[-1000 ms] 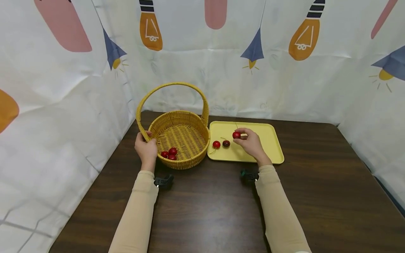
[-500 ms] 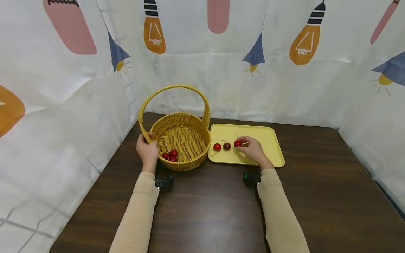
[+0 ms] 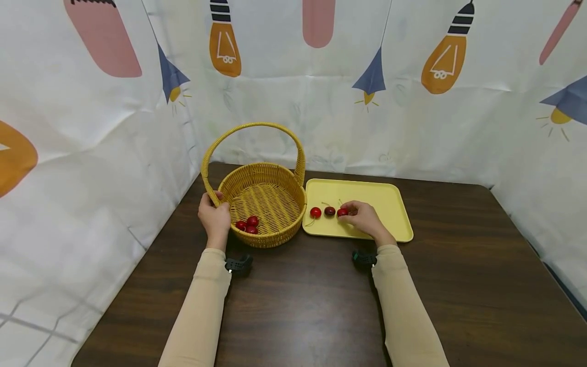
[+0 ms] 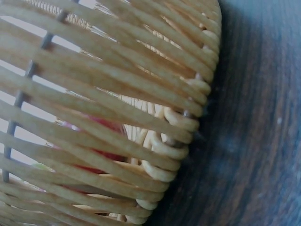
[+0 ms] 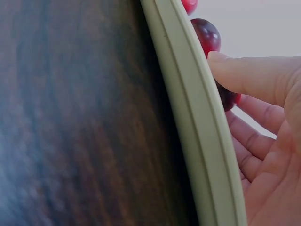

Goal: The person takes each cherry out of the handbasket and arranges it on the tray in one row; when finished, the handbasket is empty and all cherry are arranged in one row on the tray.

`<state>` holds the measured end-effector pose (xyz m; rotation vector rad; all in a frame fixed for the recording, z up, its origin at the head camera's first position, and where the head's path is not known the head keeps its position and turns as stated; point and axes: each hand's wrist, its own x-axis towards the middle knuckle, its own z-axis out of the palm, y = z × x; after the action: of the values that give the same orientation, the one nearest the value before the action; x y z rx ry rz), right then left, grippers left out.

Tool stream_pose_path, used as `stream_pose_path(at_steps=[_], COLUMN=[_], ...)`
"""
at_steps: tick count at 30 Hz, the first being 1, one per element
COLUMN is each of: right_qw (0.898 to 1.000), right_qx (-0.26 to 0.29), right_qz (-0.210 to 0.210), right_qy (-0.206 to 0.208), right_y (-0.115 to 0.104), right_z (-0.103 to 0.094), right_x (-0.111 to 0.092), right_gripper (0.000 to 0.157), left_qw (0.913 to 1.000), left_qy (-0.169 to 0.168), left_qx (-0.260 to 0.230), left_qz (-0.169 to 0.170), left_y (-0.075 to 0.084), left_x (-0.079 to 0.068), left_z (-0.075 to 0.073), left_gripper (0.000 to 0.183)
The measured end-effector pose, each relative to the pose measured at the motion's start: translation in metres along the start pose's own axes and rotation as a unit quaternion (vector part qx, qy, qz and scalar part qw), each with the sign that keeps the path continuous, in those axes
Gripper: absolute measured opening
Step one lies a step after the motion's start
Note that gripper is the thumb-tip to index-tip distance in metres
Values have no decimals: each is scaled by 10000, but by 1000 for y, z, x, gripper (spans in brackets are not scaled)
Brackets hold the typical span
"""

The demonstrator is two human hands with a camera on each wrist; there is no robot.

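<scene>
My left hand (image 3: 214, 219) grips the left base of the arched handle on a yellow wicker basket (image 3: 284, 232). Several red cherries (image 3: 252, 221) lie inside, against the near left wall; through the weave in the left wrist view a bit of red cherry (image 4: 110, 127) shows. Over the yellow tray (image 3: 385, 204), my right hand (image 3: 364, 218) pinches a red cherry (image 3: 342, 212) between thumb and fingers, low at the tray's surface. Left of it on the tray are a dark red cherry (image 3: 329, 211) and a bright red cherry (image 3: 315, 212), both with stems.
Basket and tray stand side by side on a dark wooden table (image 3: 302, 300), near its back edge. Behind and to the left hangs a white printed curtain (image 3: 284, 92). Each wrist wears a black band (image 3: 238, 264). In the right wrist view the tray rim (image 5: 197, 122) partly hides the cherries.
My right hand has lowered the pinched cherry toward the tray and shifted it slightly left, beside the dark cherry. My left hand has kept its grip on the basket handle.
</scene>
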<state>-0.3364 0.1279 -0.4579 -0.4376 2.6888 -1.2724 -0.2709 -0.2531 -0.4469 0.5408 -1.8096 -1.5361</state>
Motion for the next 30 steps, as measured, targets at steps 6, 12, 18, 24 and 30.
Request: stream_pose_path(at_steps=[6,12,18,24,30], right_qw=[10000,9999,9998,9998,9975], right_qx=[-74,-65,0,77,130], right_qz=[-3,3,27,47,-77], right_qy=[-24,-90,-195,-151,688], right_y=[1,0,-1,0,-5], right_z=[1,-1,-3,-7,-12], right_x=[0,0,0,0,-2], right_gripper=[37,39,42,45,40], left_qw=[10000,10000,10000,10000,10000], left_qy=[17,8,-16,-21,-19], left_qx=[92,79,44,56,7], left_qz=[1,-15,-21,-41,-44], left_y=[-1,1,2,-1,-1], left_x=[0,0,-1,1,2], left_z=[0,0,-1,-1,1], left_gripper=[25,24,24,25,24])
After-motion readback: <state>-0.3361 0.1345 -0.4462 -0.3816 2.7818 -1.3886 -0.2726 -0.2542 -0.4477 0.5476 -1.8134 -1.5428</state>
